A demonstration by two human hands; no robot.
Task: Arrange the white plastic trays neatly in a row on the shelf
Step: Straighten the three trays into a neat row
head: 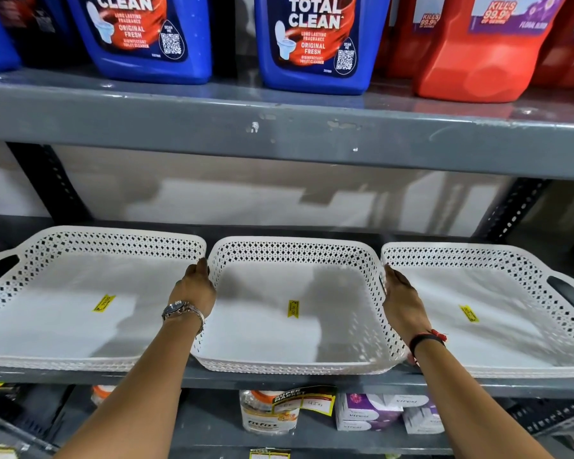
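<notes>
Now, with our left hand (194, 286) and right hand (401, 301) each clasping a side wall of the middle tray (292, 326) on the shelf (279, 380), we nudge it square, keeping even gaps to the left tray (63, 313) and right tray (504, 313) and one shared front line.

shop | steel shelf (279, 134) | toilet cleaner bottles (312, 44) | yellow price stickers (293, 308)

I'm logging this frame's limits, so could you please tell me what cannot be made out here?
- Yellow price stickers, head view: print too small.
- Left tray and right tray: outer ends cut by frame edges.
- Right hand fingertips: hidden behind the middle tray wall.
</notes>
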